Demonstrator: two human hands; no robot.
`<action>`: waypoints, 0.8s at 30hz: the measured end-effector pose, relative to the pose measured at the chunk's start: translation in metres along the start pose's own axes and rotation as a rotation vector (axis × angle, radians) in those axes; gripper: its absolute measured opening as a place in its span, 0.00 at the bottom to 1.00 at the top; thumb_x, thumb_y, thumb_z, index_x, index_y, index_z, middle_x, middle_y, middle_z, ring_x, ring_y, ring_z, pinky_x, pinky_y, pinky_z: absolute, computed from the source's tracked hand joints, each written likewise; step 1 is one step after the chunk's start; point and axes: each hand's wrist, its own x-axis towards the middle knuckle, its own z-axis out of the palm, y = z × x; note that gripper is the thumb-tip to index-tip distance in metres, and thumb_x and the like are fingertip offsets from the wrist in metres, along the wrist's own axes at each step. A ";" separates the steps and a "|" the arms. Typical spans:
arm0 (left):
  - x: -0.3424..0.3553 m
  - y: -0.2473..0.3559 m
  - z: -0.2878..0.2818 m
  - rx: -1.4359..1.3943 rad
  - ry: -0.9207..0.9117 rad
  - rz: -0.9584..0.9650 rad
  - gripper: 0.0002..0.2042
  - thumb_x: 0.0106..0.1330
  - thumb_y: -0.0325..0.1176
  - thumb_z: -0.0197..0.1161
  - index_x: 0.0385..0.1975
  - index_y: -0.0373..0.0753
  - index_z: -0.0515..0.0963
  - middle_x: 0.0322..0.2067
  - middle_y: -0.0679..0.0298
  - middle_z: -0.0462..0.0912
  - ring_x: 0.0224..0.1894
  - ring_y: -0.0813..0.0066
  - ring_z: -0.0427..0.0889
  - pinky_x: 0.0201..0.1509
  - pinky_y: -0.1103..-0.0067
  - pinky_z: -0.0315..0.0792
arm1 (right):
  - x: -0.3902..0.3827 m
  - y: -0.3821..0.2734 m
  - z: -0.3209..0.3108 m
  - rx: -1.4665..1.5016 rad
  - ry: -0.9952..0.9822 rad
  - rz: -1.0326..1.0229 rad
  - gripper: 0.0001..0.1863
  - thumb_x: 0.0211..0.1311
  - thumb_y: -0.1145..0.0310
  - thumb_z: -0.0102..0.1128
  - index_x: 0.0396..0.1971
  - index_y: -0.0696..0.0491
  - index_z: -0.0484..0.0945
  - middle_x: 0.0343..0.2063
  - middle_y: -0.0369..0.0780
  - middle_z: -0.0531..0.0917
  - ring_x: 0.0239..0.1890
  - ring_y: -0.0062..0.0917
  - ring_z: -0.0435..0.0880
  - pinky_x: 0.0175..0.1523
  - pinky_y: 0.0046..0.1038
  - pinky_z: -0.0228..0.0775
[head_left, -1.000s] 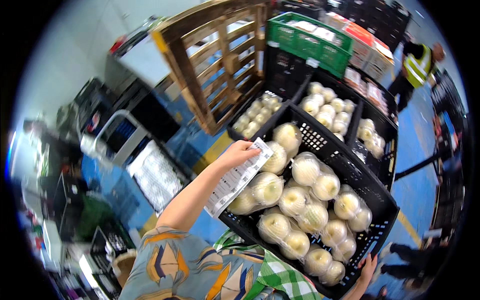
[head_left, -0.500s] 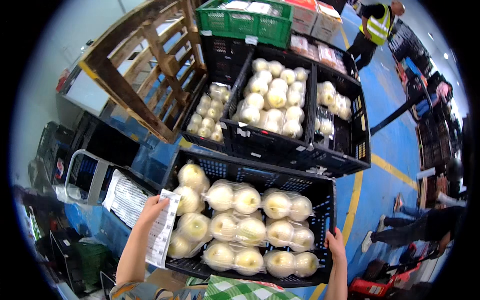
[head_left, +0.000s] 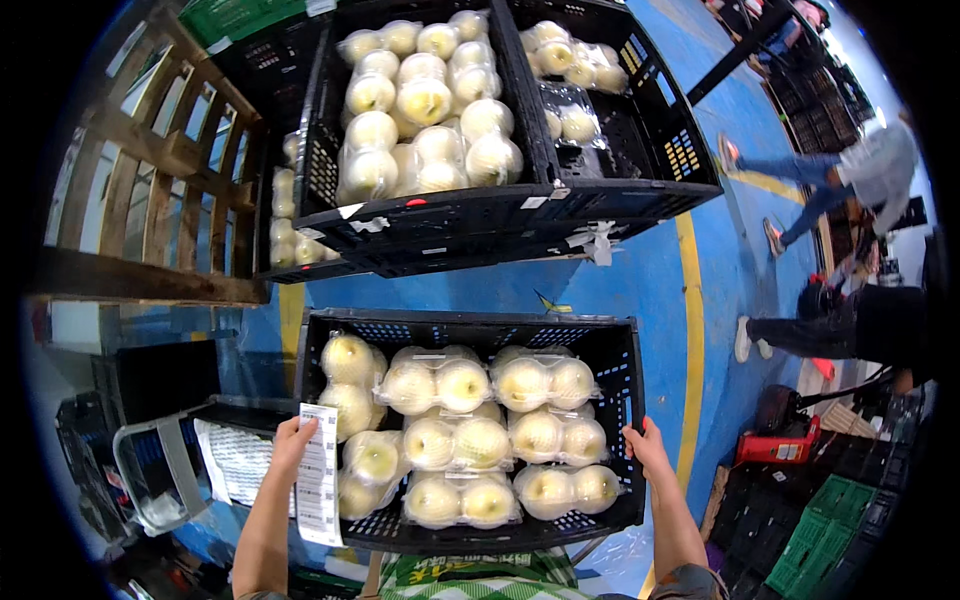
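I hold a black perforated plastic crate [head_left: 467, 325] level in front of me, full of several clear clamshell packs of pale yellow round fruit [head_left: 455, 440], some wrapped in foam netting. My left hand [head_left: 291, 444] is closed on the crate's left end, with a long white strip of printed labels [head_left: 318, 495] under my thumb, hanging along that side. My right hand [head_left: 650, 449] grips the right end, its fingers partly hidden by the rim. A green checked cloth [head_left: 470, 580] shows below the crate.
Stacked black crates [head_left: 440, 205] of similar fruit stand ahead, beside an upright wooden pallet [head_left: 165, 150]. A trolley [head_left: 145, 455] is at left. On the blue floor [head_left: 660, 290] at right, two people walk or stand [head_left: 850, 175] [head_left: 855, 325] near red equipment [head_left: 775, 450] and green crates [head_left: 820, 530].
My held crate has swung from tilted to square in front of me. The stacked crates now appear higher and nearer centre. The person in the yellow vest has left the view; one in a pale top appears.
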 end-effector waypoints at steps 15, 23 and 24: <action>0.183 -0.079 0.135 -0.156 -0.162 -0.358 0.10 0.62 0.35 0.53 0.35 0.34 0.74 0.26 0.61 0.78 0.25 0.71 0.78 0.29 0.74 0.72 | 0.229 0.092 -0.001 0.017 0.019 0.143 0.06 0.49 0.75 0.52 0.26 0.57 0.66 0.15 0.37 0.71 0.14 0.22 0.71 0.21 0.26 0.64; 0.320 -0.156 0.178 -0.209 -0.170 -0.380 0.12 0.61 0.38 0.56 0.36 0.35 0.72 0.29 0.61 0.78 0.29 0.68 0.78 0.32 0.72 0.71 | 0.403 0.157 0.036 0.041 -0.022 0.124 0.05 0.49 0.73 0.51 0.28 0.57 0.70 0.18 0.36 0.74 0.17 0.20 0.71 0.24 0.24 0.63; 0.336 -0.172 0.177 -0.152 -0.154 -0.373 0.12 0.61 0.38 0.56 0.36 0.36 0.72 0.29 0.62 0.78 0.29 0.69 0.77 0.33 0.72 0.70 | 0.418 0.158 0.048 0.020 -0.012 0.134 0.07 0.48 0.73 0.52 0.29 0.56 0.71 0.19 0.37 0.74 0.20 0.21 0.72 0.25 0.25 0.64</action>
